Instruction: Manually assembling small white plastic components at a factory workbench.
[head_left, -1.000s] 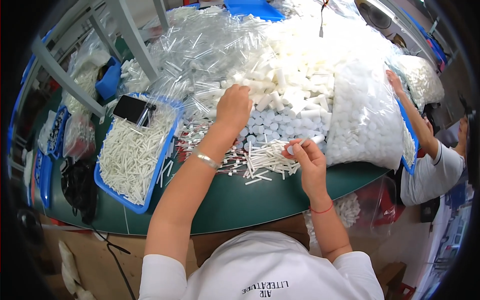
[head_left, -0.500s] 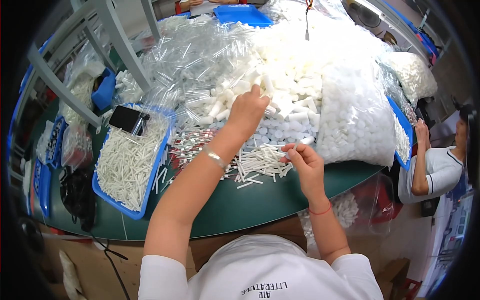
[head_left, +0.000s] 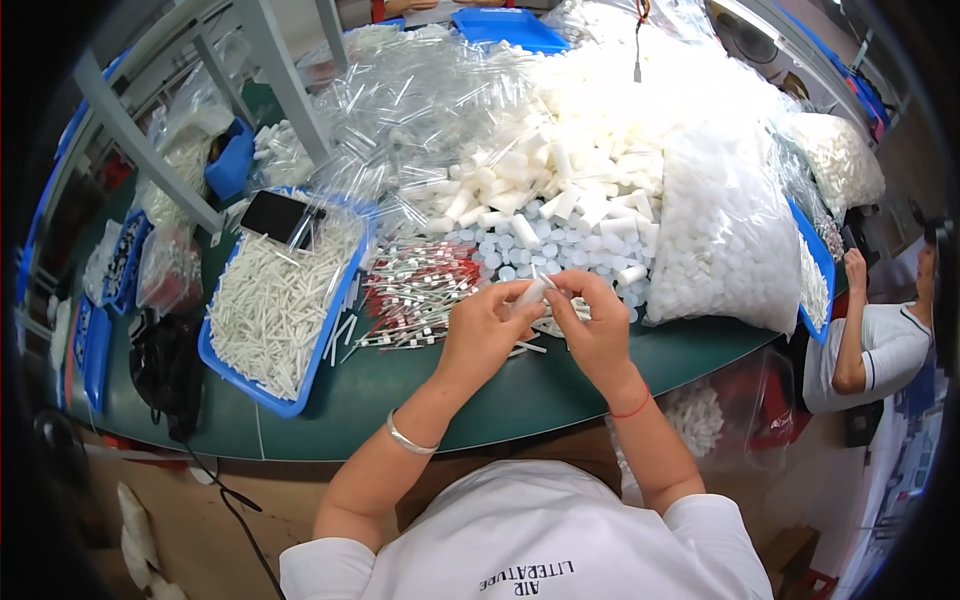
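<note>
Left hand's (head_left: 483, 326) fingers pinch a tube (head_left: 531, 293), right hand's (head_left: 598, 325) bunched at its end, grip unclear! One slack pinch could drop it among the discs (head_left: 580, 248)

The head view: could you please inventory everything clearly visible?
table: one, green, centre
large tray: one, blue, left
sticks: many, white, in tray
flat device: one, black, atop tray
discs: many, pale, centre
slim pieces: many, red/white, left of discs
cylinders: many, white, behind discs
tubes: many, clear, back left
large bag: one, clear, right
co-worker: one, white shirt, far right
held cylinder: one, white, centre
left hand: one, bare, centre
right hand: one, bare, centre
</note>
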